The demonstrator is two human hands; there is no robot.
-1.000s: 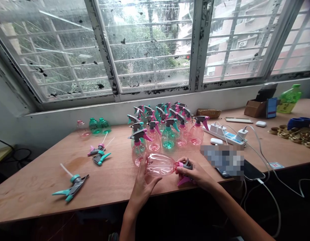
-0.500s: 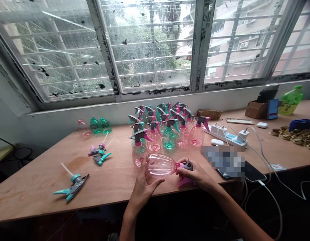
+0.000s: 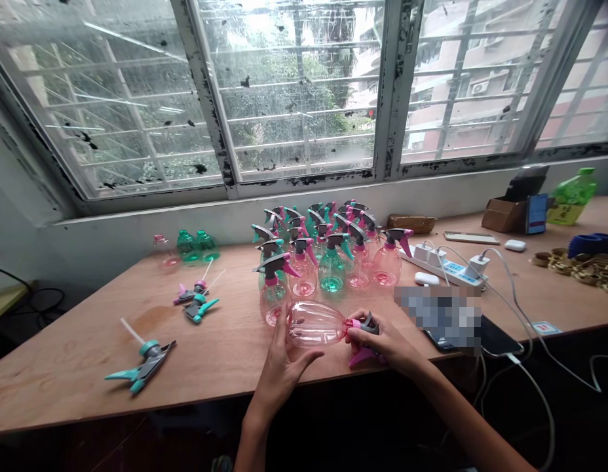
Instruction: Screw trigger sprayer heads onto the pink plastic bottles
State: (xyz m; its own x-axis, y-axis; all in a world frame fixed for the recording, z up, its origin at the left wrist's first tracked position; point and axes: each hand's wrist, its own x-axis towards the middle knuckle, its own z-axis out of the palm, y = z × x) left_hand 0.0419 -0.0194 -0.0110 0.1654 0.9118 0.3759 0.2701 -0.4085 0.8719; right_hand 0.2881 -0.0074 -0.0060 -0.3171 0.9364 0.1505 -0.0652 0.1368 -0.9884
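A clear pink spray bottle lies on its side at the front of the wooden table. My left hand wraps round its base end. My right hand grips its grey and pink trigger head at the neck. Just behind stands a cluster of several assembled pink and teal spray bottles.
Loose trigger heads lie at the left: a teal one and a pink and teal pair. Three headless bottles stand near the wall. At the right are a power strip with cables, a phone, a cardboard box and a green bottle.
Both hands keep their hold on the lying pink bottle; it has barely shifted. The view has moved slightly.
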